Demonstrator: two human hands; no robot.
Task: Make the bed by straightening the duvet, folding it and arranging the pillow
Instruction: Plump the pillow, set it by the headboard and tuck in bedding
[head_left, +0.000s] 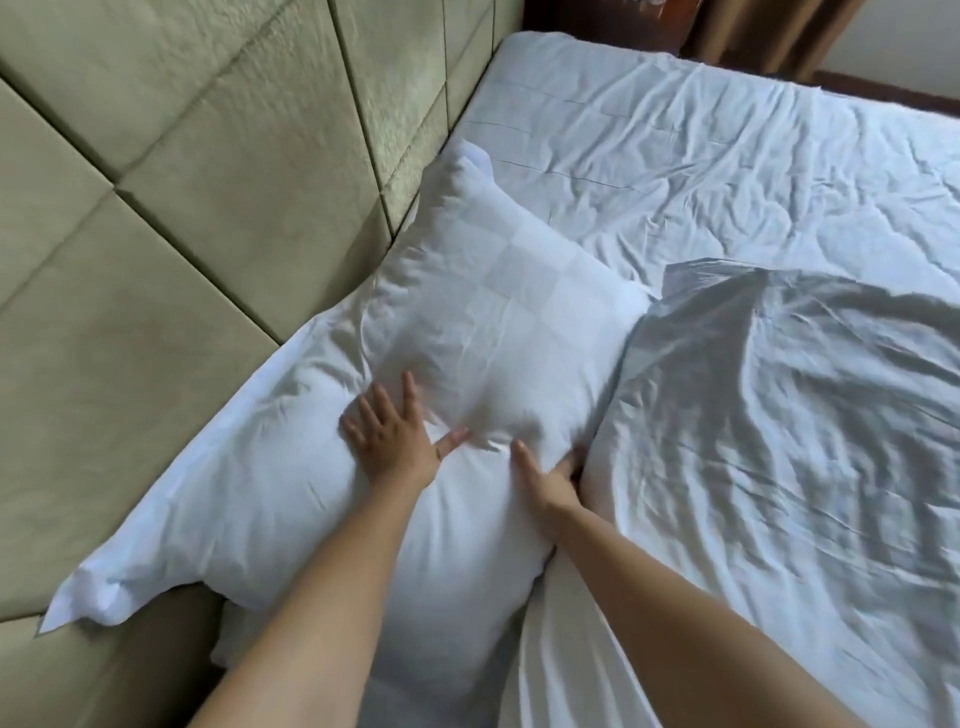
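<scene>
My left hand presses flat, fingers spread, on the pillow; my right hand grips its edge beside the duvet.

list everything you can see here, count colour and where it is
pillow: 1, white, at the head of the bed against the headboard
second pillow: 1, white, lying flat, partly under the first, nearest the camera
duvet: 1, white, crumpled, right of the pillows
sheet: 1, white, wrinkled, far part of the bed
headboard: 1, beige padded panels, left side
curtain: brown, top right corner
left hand: 1, fingers spread flat on the pillow
right hand: 1, fingers tucked between pillow and duvet, gripping the pillow's edge
</scene>
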